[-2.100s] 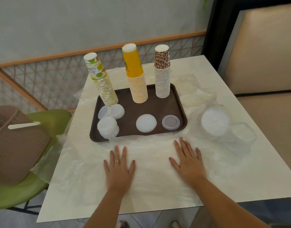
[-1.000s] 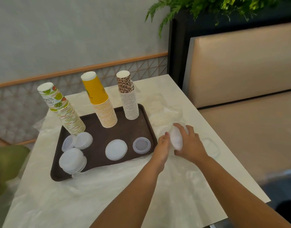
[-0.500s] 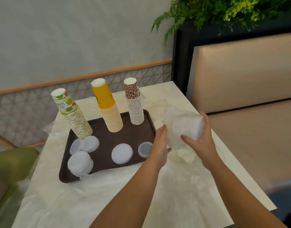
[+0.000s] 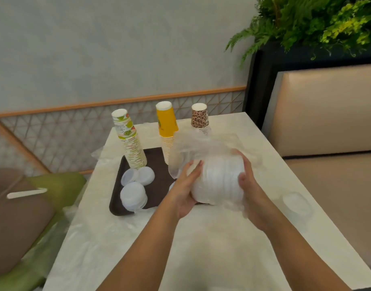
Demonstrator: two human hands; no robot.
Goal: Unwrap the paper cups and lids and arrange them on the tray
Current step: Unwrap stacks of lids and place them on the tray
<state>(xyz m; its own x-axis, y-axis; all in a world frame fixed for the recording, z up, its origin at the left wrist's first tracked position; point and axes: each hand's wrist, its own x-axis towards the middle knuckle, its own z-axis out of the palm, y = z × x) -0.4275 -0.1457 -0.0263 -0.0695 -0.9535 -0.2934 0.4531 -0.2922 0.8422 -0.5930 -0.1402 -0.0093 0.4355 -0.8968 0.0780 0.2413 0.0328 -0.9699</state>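
I hold a stack of white lids in clear plastic wrap (image 4: 219, 181) sideways above the table, in front of the brown tray (image 4: 157, 164). My left hand (image 4: 185, 190) cups its left end and my right hand (image 4: 246, 185) grips its right end. Loose wrap rises behind the stack and hides part of the tray. On the tray stand three upside-down cup stacks: fruit-print (image 4: 130, 141), yellow (image 4: 166, 127) and leopard-print (image 4: 199, 118). Loose white lids (image 4: 133, 195) and smaller lids (image 4: 138, 175) lie at the tray's left front.
Crumpled clear plastic covers the white table (image 4: 211, 248). Another clear wrapped pack (image 4: 296, 203) lies near the right table edge. A green chair with a brown hat (image 4: 18, 211) stands left. A beige bench (image 4: 331, 164) is right, and a plant (image 4: 318, 24) stands behind it.
Both hands left the table and picked up the wrapped lid stack from the right of the tray. It now sits closer to me, held between both hands.
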